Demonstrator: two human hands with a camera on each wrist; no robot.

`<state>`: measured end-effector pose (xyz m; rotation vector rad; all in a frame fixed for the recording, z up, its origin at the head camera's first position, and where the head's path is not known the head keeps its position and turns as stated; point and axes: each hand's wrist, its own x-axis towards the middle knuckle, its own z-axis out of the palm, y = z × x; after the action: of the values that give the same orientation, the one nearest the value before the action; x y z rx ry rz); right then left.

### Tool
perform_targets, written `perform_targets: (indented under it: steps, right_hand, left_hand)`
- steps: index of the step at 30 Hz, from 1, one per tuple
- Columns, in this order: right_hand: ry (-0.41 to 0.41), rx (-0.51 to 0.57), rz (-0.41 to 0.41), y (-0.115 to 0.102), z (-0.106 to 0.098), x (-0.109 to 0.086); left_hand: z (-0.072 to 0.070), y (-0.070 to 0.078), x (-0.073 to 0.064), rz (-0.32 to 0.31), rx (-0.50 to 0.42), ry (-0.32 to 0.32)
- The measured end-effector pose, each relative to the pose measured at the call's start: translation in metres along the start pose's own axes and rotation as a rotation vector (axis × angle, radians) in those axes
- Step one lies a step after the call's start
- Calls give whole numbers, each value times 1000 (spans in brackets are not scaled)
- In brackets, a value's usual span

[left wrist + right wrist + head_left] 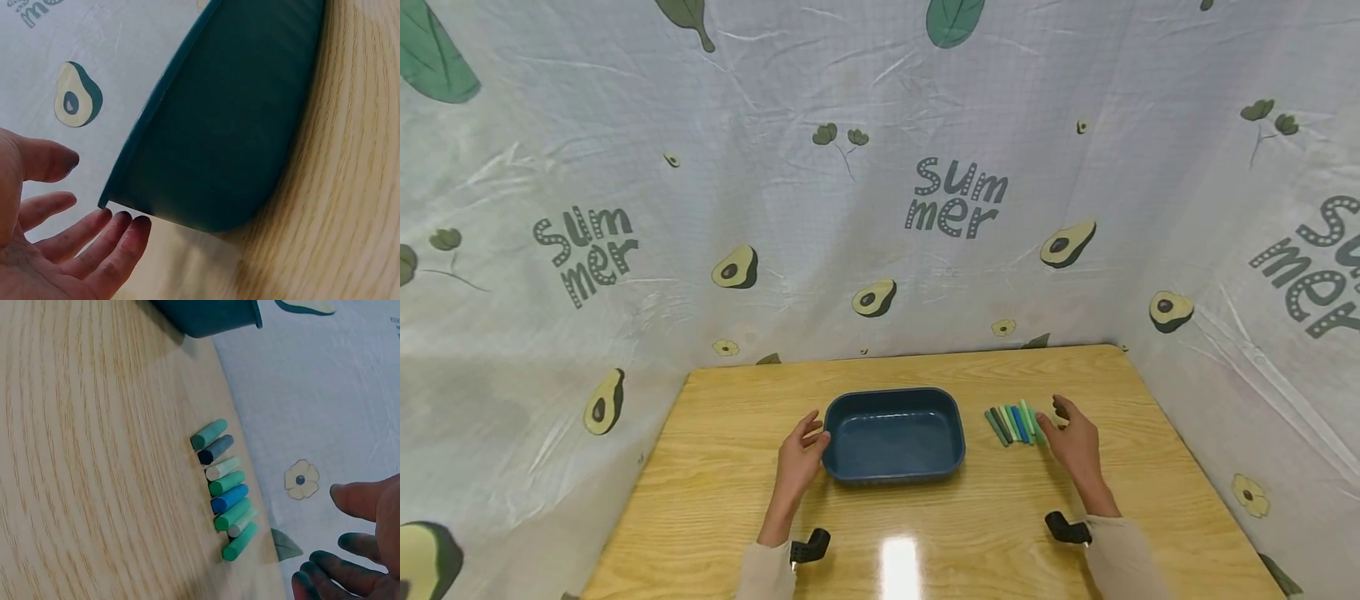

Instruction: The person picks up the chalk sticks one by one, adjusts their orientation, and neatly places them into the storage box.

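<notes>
A dark blue-green rectangular tray (895, 437) with rounded corners sits on the table, nothing inside it. My left hand (800, 454) hovers at its left end, fingers loosely bent; in the left wrist view the fingertips (140, 226) come right up to the tray's wall (212, 119). To the right of the tray lies a row of several short chalk-like sticks (1018, 423) in greens, blue, pale yellow and dark grey. Just right of that row is my right hand (1075, 437), thumb and fingers apart and holding nothing. Green smudges mark its fingertips (319, 556) in the right wrist view.
The wooden table (737, 450) meets a hanging white cloth (820, 208) printed with avocados at the back and both sides. Black wrist mounts (811, 546) stick out from both beige sleeves. A bright light reflection shows on the table's near part.
</notes>
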<state>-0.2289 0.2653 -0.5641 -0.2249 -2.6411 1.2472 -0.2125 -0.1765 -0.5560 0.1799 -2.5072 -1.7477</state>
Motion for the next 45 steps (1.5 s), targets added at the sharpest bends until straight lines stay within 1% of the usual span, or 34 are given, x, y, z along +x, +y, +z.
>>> perform_targets:
  steps: [4, 8, 10, 15, 20, 28, 32, 39, 45]
  right_hand:
    - [29, 57, 68, 2, 2, -2]
    - [78, 106, 121, 4, 6, -4]
    - [103, 122, 147, 4, 8, -5]
    - [152, 123, 193, 5, 13, -6]
    - [186, 131, 214, 12, 19, -6]
    - [209, 121, 258, 19, 25, -7]
    - [232, 96, 253, 19, 29, -6]
    - [241, 56, 226, 18, 34, -6]
    - [237, 48, 255, 16, 35, -6]
  left_hand:
    - [1, -4, 2, -21, -27, 38]
    - [3, -6, 3, -42, -45, 47]
    - [3, -6, 3, -50, -52, 51]
    - [3, -8, 3, -65, -74, 66]
    - [3, -9, 2, -67, -98, 62]
    - [3, -10, 2, -96, -124, 47]
    - [3, -12, 3, -107, -141, 50]
    - [5, -14, 4, -116, -191, 53]
    - [4, -15, 4, -135, -226, 46]
